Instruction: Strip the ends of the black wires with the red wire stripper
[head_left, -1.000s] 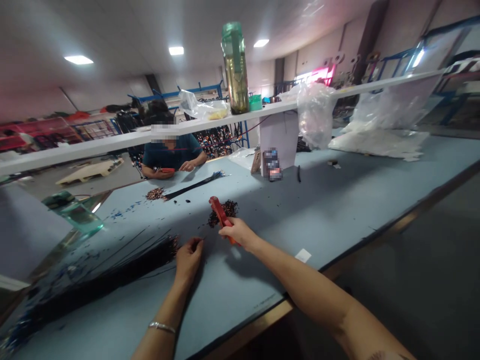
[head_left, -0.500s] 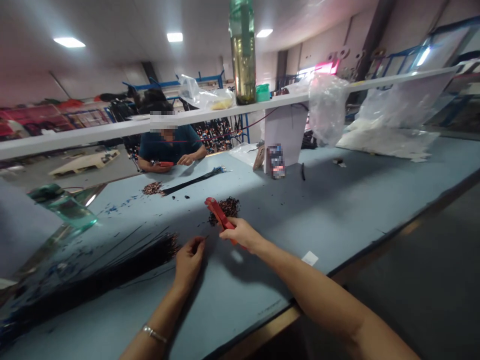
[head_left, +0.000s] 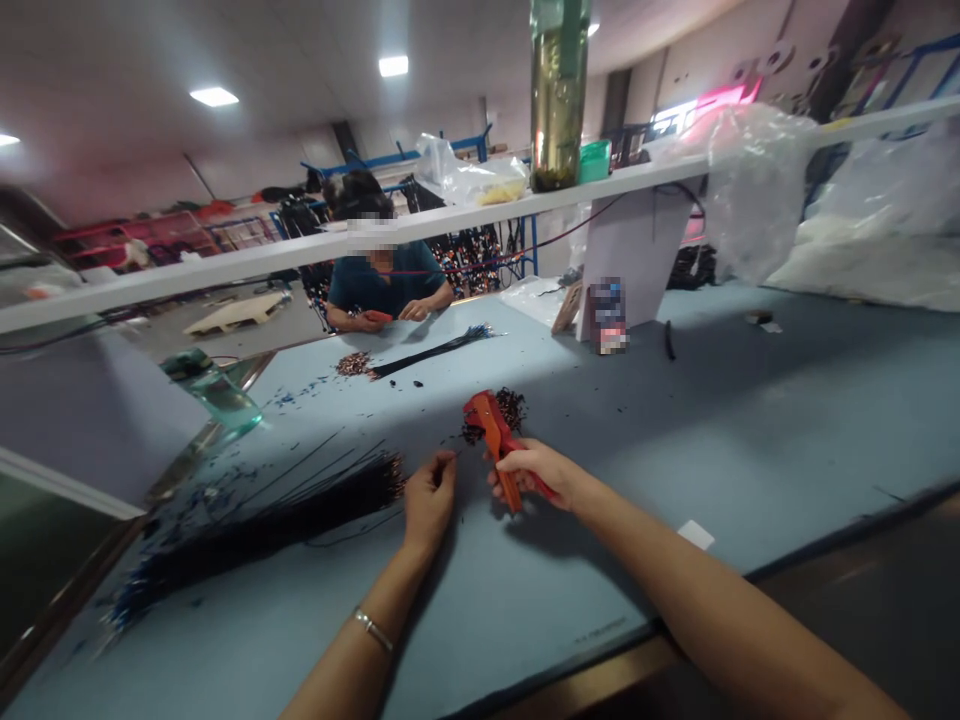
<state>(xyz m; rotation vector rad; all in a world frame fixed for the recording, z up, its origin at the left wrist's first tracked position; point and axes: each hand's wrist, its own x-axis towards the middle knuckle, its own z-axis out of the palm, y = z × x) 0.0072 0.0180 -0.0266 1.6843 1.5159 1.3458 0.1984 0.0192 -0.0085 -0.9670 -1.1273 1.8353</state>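
Observation:
My right hand (head_left: 541,470) is wrapped round the handles of a red and orange wire stripper (head_left: 493,432), whose head points up and left. Under and behind that head lies a small heap of dark, coppery clippings (head_left: 513,408). Thumb and fingers of my left hand (head_left: 429,500) are pinched together, close to the stripper, on a thin black wire that barely shows at the fingertips. Left of this hand a thick bundle of black wires (head_left: 292,515) lies on the table, with copper-coloured ends towards me and blue ends at the far left.
Across the blue-grey table (head_left: 570,560) a person (head_left: 386,280) holds a red tool. Before them lie a smaller wire bundle (head_left: 435,350) and clippings (head_left: 354,364). A white shelf (head_left: 300,252) crosses above, bearing a tall bottle (head_left: 559,110). A green bottle (head_left: 221,395) lies tilted at left.
The view has swung left, so things appear further right. The wire stripper has turned, showing more of its orange handle, and my left hand's pinch remains closed near it.

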